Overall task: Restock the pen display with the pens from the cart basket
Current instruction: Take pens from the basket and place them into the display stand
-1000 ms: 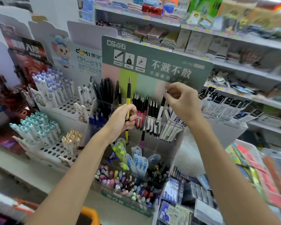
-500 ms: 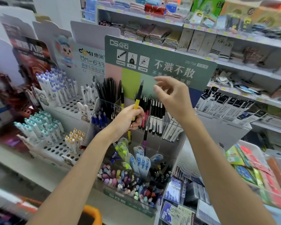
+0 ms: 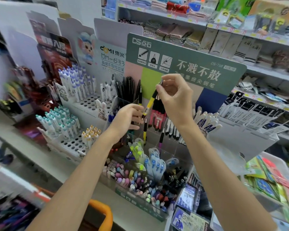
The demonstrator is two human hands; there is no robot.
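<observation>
Shelves behind; right hand pinches pen

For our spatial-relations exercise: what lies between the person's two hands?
A yellow-and-black pen, tilted: the right hand pinches its top, the left hand holds its lower end. Head view.

Place: a shop, stationery aisle.
Stock: many identical pens racked in a branded pen display.
Shelving: price labels along shelves of packaged goods.
</observation>
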